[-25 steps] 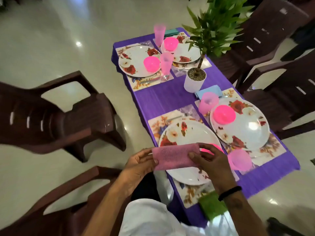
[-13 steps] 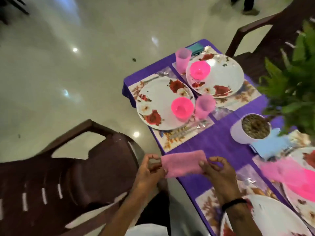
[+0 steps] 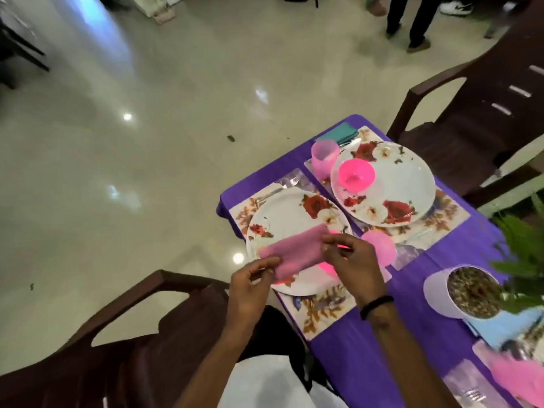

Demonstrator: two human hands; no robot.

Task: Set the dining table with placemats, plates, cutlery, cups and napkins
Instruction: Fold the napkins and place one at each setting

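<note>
A folded pink napkin (image 3: pixel 291 254) hangs above the near floral plate (image 3: pixel 282 219). My left hand (image 3: pixel 250 287) pinches its near left end and my right hand (image 3: pixel 350 263) pinches its right end. The plate lies on a floral placemat (image 3: pixel 321 310) on the purple tablecloth (image 3: pixel 356 354). A pink bowl on this plate is mostly hidden by the napkin and my right hand. A pink cup (image 3: pixel 379 248) stands just right of my right hand. The far plate (image 3: pixel 403 184) carries a pink bowl (image 3: pixel 356 175), with a pink cup (image 3: pixel 323 157) and a teal napkin (image 3: pixel 338 132) beside it.
A white pot (image 3: pixel 441 293) with a green plant (image 3: pixel 524 251) stands on the table at the right, next to a light blue napkin (image 3: pixel 503 328). Brown plastic chairs stand at the lower left (image 3: pixel 123 348) and upper right (image 3: pixel 477 92). People's legs (image 3: pixel 412 22) are on the floor far back.
The view has swung toward the table's far end. Both hands have carried the pink napkin forward from the table's edge to over the near floral plate.
</note>
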